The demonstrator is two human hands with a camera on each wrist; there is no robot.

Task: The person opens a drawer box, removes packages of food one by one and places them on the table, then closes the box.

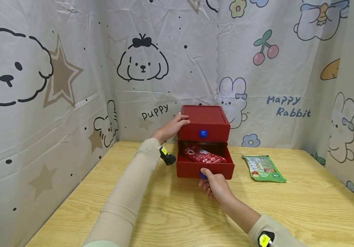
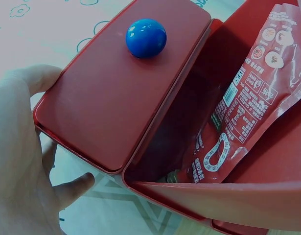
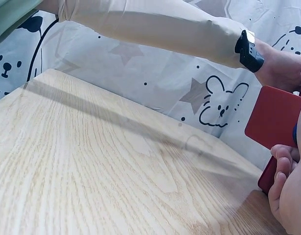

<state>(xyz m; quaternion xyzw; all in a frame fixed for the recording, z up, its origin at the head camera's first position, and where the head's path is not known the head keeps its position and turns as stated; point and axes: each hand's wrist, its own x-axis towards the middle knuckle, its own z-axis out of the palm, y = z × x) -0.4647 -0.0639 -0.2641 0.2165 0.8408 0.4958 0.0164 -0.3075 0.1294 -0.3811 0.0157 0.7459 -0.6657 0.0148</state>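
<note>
A red two-drawer box (image 1: 205, 115) stands at the back of the table. Its lower drawer (image 1: 192, 170) is pulled out, while the upper drawer with its blue knob (image 1: 203, 133) is closed. Inside the lower drawer lies a red printed packet (image 1: 206, 156), also seen in the left wrist view as a red pouch (image 2: 245, 93). My left hand (image 1: 171, 128) rests on the box's upper left edge, fingers over the top and side. With thumb and fingers, my right hand (image 1: 217, 185) pinches the lower drawer's blue knob (image 1: 203, 175), which the thumb partly hides.
To the right of the box, a green packet (image 1: 264, 168) lies flat on the wooden table (image 1: 313, 206). A printed curtain (image 1: 164, 92) hangs behind the box and along both sides.
</note>
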